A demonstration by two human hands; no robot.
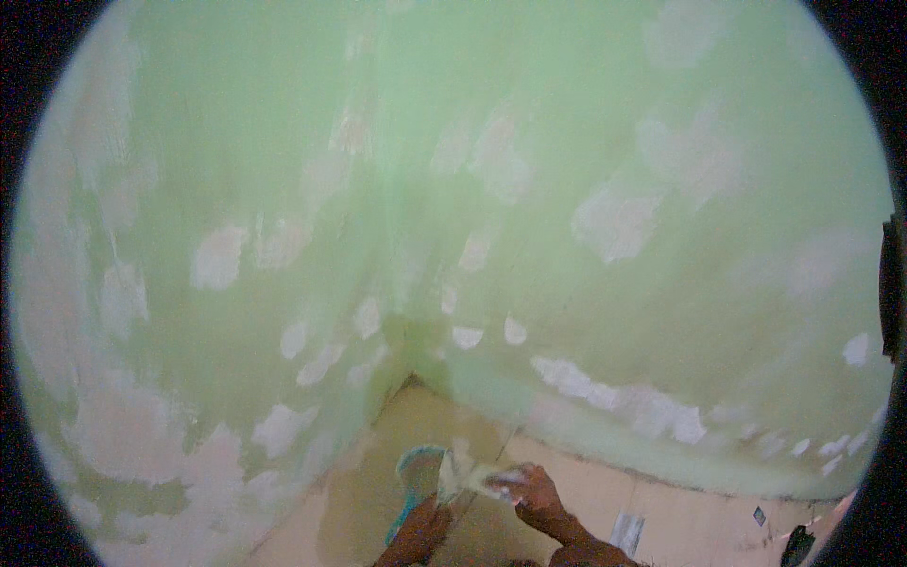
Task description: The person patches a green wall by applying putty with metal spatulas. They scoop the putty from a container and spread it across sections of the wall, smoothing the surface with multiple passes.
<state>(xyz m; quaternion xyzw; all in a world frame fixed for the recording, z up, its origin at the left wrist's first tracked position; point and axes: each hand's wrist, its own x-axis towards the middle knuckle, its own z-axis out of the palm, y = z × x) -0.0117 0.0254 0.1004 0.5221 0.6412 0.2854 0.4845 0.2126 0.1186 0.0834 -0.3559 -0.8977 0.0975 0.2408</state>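
My right hand (531,491) is closed, its fingers round something whitish that looks like a putty knife (487,474), with pale smears on it. My left hand (423,527) is closed at the lower middle, beside a pale, upright, flat piece (448,472) that looks like a putty-coated blade. Its fingers are mostly hidden, and its grip is too blurred to make out. A blue-rimmed container (404,463) is just beyond and left of this hand. Both hands are low over the floor, close together.
Green walls (567,113) with many white filler patches (619,224) meet in a corner ahead. The tan floor (576,472) runs up to them. On it at right lie a flat grey-white strip (625,532), a small dark diamond shape (759,516) and a black object (798,545).
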